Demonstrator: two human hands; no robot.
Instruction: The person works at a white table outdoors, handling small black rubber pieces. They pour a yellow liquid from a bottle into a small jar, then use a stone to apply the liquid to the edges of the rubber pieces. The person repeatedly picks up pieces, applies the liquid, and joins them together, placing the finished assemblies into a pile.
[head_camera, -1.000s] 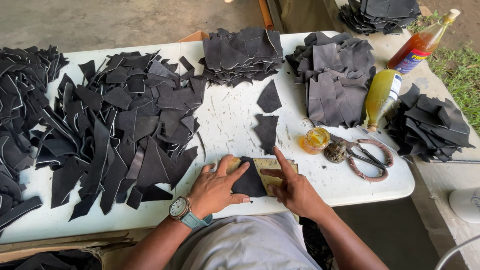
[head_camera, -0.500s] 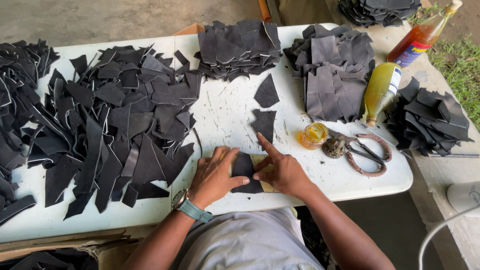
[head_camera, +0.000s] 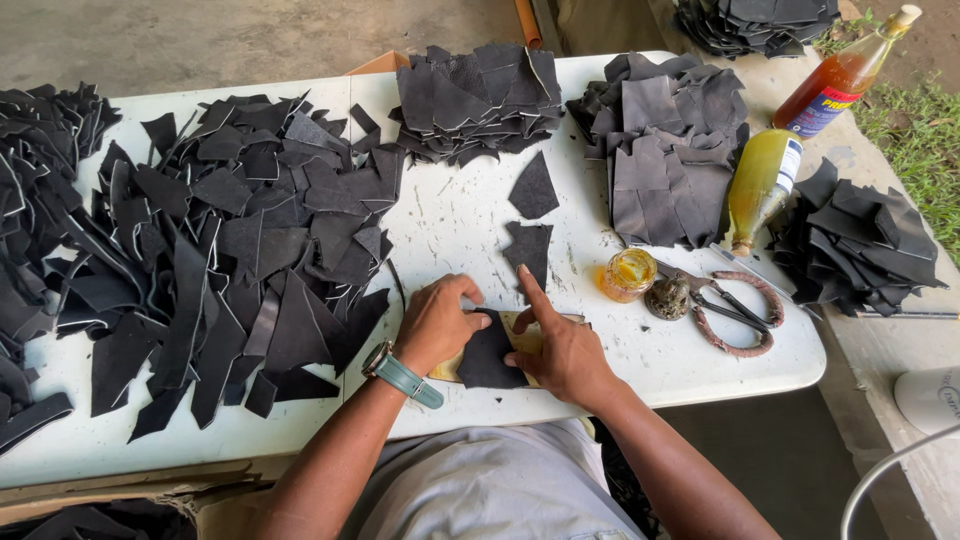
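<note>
My left hand (head_camera: 437, 320), with a teal watch on its wrist, presses down on a dark leather piece (head_camera: 489, 356). That piece lies over a tan cardboard template (head_camera: 530, 345) near the front edge of the white table (head_camera: 450, 215). My right hand (head_camera: 560, 345) rests on the same piece from the right, index finger stretched out along its edge. Just beyond my fingers lie two loose dark pieces, one (head_camera: 528, 250) near and one (head_camera: 533, 188) farther back.
A wide heap of black leather scraps (head_camera: 230, 250) covers the table's left. Neat stacks (head_camera: 475, 95) (head_camera: 670, 150) stand at the back. Scissors (head_camera: 725, 305), a small amber jar (head_camera: 627, 274) and a yellow bottle (head_camera: 762, 185) lie right. Another stack (head_camera: 860, 240) sits off the table's right edge.
My right index finger has straightened out along the dark piece. My left hand has shifted a little on it. The view has moved slightly.
</note>
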